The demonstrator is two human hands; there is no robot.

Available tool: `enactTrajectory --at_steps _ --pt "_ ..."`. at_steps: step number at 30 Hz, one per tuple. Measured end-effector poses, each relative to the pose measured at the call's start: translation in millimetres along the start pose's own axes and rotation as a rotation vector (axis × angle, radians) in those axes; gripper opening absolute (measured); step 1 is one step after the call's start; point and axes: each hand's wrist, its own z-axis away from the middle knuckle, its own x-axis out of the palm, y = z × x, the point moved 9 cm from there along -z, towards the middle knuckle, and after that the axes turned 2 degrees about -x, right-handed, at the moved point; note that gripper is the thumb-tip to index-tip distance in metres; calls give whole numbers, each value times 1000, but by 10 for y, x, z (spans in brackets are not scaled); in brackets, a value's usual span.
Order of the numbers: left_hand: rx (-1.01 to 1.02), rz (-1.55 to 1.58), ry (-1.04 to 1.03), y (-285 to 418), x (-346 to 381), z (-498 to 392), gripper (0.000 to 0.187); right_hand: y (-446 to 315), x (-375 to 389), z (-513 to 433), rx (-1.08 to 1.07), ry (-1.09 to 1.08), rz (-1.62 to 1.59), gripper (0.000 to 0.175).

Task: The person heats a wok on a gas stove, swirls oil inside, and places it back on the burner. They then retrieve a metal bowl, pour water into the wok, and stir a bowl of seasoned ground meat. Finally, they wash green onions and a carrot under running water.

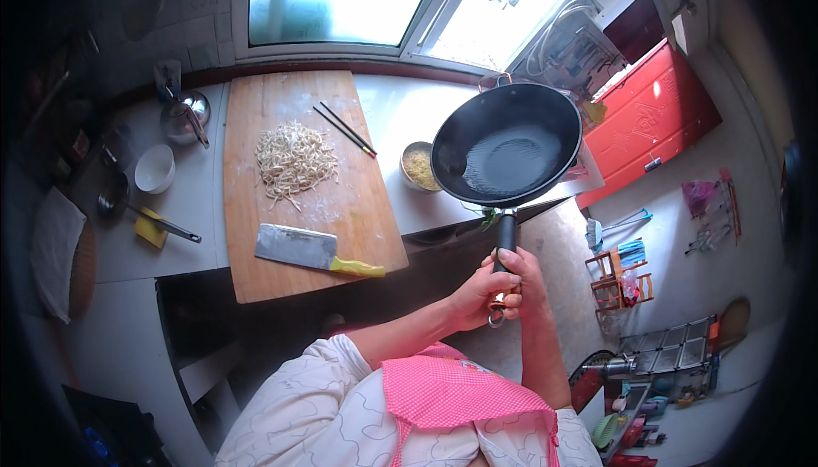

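Note:
Both my hands grip the black handle of a dark wok (pixel 511 141), held up before me over the counter's right end. My left hand (pixel 482 294) wraps the lower handle, close to its hanging ring. Just above and to the right, my right hand (pixel 527 275) closes round the same handle. The wok's inside looks glossy and holds no visible food. Behind its left rim, partly covered, stands a bowl (pixel 418 165) of yellowish food. A heap of floured cut noodles (pixel 295 161) lies on the wooden board (pixel 364 218), with dark chopsticks (pixel 345 128) beside it.
A cleaver (pixel 297 245) with a yellow-green handle rests near the board's front edge. Left of the board are a white bowl (pixel 155 169), a metal kettle (pixel 185 115), and a ladle (pixel 115 197) near a yellow cloth or sponge (pixel 150 227). A red door (pixel 658 115) stands at right.

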Motion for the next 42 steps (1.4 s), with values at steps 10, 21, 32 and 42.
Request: enactTrajectory --at_steps 10,21,32,42 --pt "4 -28 -26 14 132 -3 28 -95 -14 56 -45 1 -28 33" --pt "-2 -61 -52 39 173 -10 33 -203 29 83 -75 -6 -16 34" --pt "2 -76 -56 77 237 -5 32 -278 53 92 -100 -9 3 37" --pt "-7 -91 -33 61 206 -17 21 -242 49 78 -87 -23 -6 37"
